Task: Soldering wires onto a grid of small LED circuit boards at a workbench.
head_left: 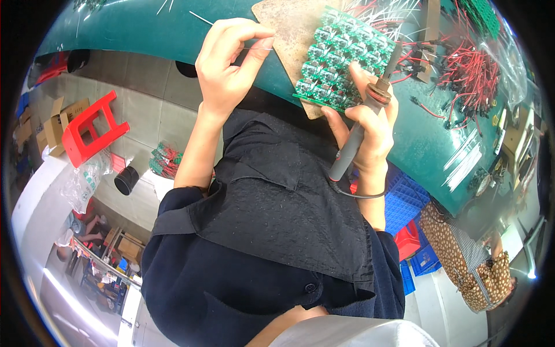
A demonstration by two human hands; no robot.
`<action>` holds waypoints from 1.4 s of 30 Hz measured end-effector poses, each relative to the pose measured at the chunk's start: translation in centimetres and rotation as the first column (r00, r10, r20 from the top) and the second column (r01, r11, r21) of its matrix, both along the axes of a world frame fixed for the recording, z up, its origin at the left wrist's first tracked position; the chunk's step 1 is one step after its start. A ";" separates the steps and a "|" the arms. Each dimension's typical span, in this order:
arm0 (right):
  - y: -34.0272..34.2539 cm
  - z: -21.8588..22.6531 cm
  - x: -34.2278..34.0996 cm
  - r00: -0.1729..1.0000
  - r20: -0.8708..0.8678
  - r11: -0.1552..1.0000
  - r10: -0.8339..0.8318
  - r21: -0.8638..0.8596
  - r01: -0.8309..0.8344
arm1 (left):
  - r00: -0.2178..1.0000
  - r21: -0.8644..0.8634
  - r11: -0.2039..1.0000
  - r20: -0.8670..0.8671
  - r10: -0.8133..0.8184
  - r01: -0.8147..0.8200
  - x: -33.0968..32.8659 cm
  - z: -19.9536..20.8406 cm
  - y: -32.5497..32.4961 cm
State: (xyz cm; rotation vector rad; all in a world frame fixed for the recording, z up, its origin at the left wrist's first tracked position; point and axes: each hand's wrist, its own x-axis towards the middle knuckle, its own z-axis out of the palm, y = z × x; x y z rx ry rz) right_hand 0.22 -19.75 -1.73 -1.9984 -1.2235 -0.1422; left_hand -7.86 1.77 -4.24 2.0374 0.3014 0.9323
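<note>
A panel of green circuit boards (329, 58) with many small components lies on a worn brown board (289, 29) at the table's near edge. My right hand (376, 136) grips a soldering iron (348, 151) with a grey handle, its cord trailing by my forearm. The thumb and a finger of that hand also reach over the panel's near right part. To the left of the panel, my left hand (228, 69) is raised, pinching a thin pale wire (258, 48) between thumb and fingertips. Whether it is solder cannot be told.
Bundles of red and black leads (471, 72) lie on the green table (416, 139) at the right, with white wires (464, 162) nearer. A red stool (95, 130) and a black bin (126, 180) stand at the left. Blue crates (404, 199) and a person in patterned clothing (462, 254) are at the right.
</note>
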 end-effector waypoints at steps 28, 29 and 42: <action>-2.1 -0.9 0.4 0.970 -0.021 0.960 -0.241 0.141 0.241 | 0.998 0.120 0.993 -0.062 0.024 -0.016 0.2 -0.1 -0.4; -2.2 -1.0 0.3 0.965 -0.061 0.955 -0.253 0.141 0.260 | 0.998 0.120 0.993 -0.061 0.024 -0.017 0.3 -0.1 -0.4; -2.0 -1.5 0.5 0.967 -0.115 0.949 -0.228 0.195 0.247 | 0.998 0.115 0.993 -0.054 0.025 -0.019 0.4 -0.2 -0.3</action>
